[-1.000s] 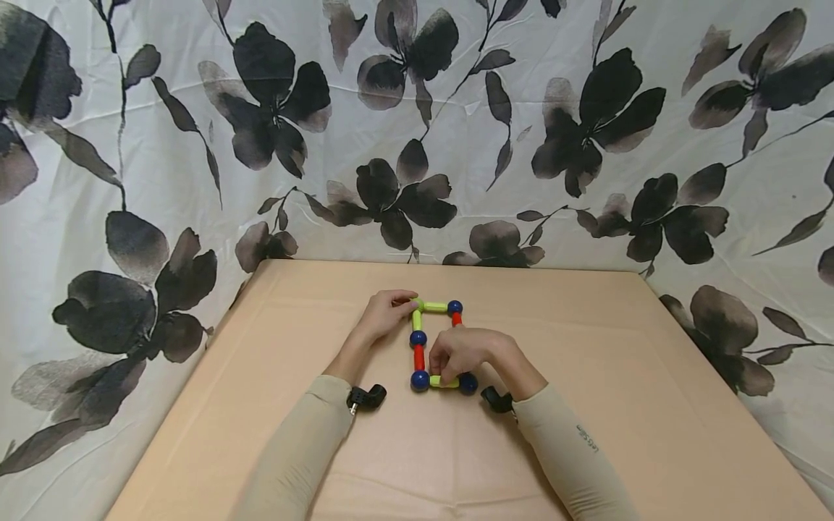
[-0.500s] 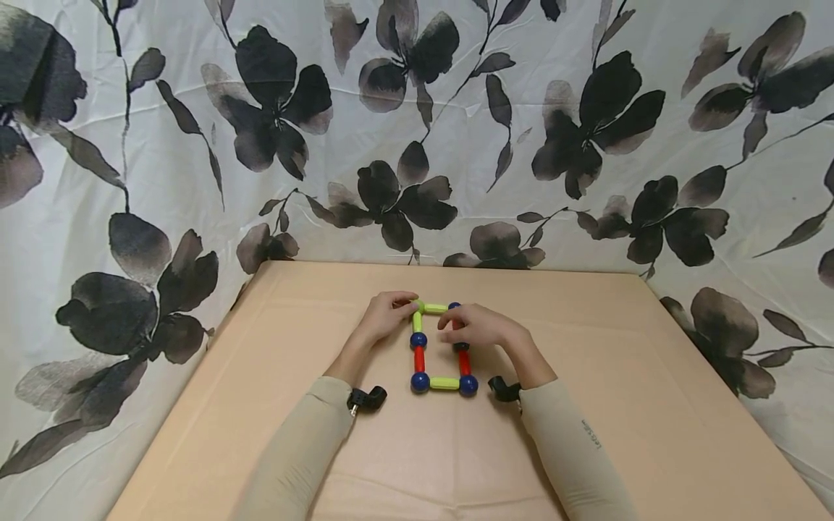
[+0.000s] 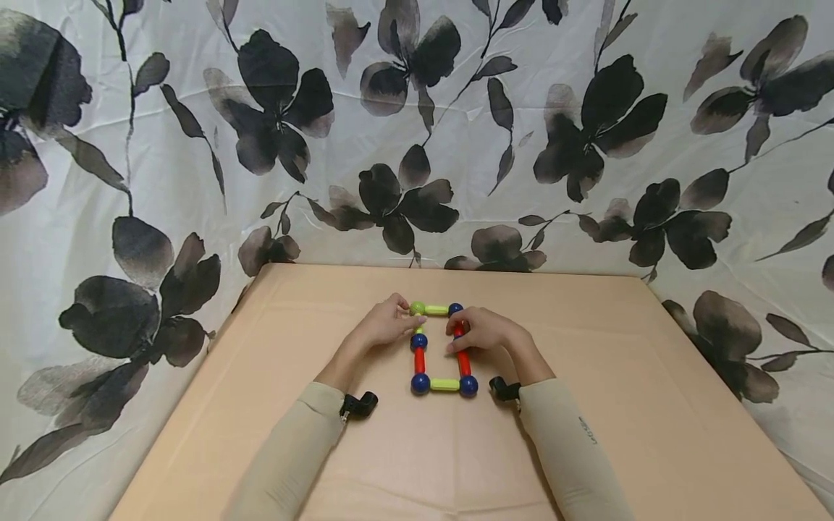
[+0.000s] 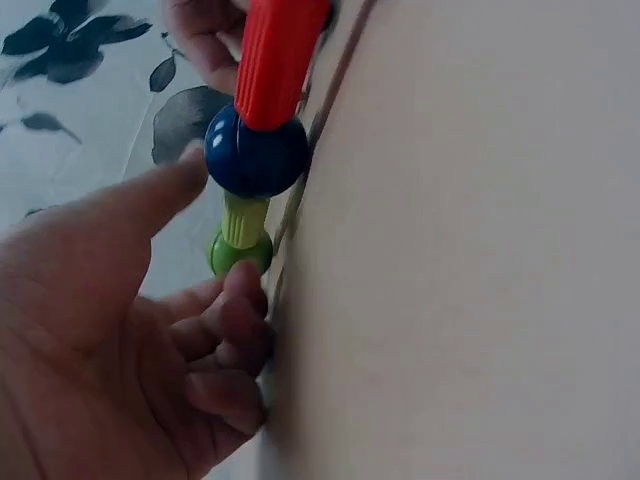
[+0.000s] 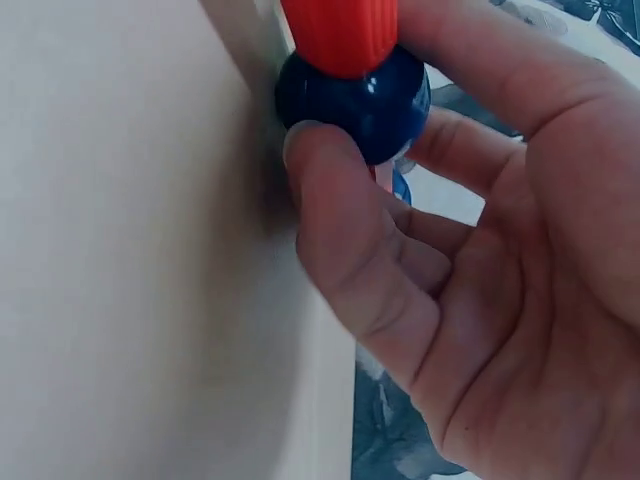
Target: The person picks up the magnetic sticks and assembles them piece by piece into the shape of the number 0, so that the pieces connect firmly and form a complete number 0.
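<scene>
A rectangular frame of ball-and-rod building toy pieces lies on the table. Its far left corner is a green ball (image 3: 417,308); the other balls, such as the near left blue ball (image 3: 420,383), are blue. Red rods (image 3: 420,360) and yellow-green rods (image 3: 445,385) join them. My left hand (image 3: 384,322) is beside the far left part, its thumb tip at the edge of the left middle blue ball (image 4: 258,155), its fingers loosely bent by the green ball. My right hand (image 3: 485,333) holds the right middle blue ball (image 5: 355,110) between thumb and fingers, partly hiding the right side.
A tan-covered table (image 3: 651,405) spreads out around the frame. A white cloth with dark flowers (image 3: 489,145) hangs behind its far edge. Both wrists carry a black camera mount, such as the left mount (image 3: 360,405).
My right hand has moved from the near yellow-green rod up to the right middle blue ball. My left hand has drawn slightly back, uncovering the green ball, and its thumb lies lower.
</scene>
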Demonstrator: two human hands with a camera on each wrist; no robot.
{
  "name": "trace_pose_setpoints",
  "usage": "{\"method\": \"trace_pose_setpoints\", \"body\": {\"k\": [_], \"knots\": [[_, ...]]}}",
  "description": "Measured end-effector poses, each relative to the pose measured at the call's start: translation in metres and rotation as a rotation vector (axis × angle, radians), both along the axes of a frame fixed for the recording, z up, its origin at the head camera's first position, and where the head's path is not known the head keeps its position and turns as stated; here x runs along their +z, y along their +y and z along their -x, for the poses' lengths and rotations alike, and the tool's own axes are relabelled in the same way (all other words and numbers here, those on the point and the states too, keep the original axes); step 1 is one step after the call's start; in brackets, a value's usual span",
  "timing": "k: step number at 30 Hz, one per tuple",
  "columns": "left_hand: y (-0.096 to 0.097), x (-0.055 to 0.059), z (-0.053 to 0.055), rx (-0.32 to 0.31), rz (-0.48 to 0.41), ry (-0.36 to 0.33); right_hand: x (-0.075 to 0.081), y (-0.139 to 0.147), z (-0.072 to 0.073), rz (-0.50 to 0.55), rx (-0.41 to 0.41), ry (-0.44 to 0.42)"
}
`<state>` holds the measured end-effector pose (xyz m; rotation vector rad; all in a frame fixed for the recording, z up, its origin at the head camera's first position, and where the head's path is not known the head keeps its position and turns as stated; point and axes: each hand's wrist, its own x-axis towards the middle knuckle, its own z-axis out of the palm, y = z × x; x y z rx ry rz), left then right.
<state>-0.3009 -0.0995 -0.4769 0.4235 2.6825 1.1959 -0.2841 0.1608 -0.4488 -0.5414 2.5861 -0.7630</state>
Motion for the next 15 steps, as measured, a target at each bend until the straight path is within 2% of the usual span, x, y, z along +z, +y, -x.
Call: {"method": "trace_pose_setpoints", "body": {"k": [3,5,11,15], "knots": [[0.003,0.010,-0.006,-0.060,0.105,-0.042,-0.005,0.000,0.003,0.077,-0.037,-0.009],[0.006,0.015,-0.010,-0.078,0.142,-0.070,-0.009,0.000,0.006,0.123,-0.057,-0.009],[0.010,0.017,-0.012,-0.052,0.129,-0.092,-0.016,0.001,0.008,0.214,-0.105,-0.022],[0.010,0.013,-0.010,-0.022,0.133,-0.036,-0.016,0.001,0.009,0.235,-0.102,0.012]]}}
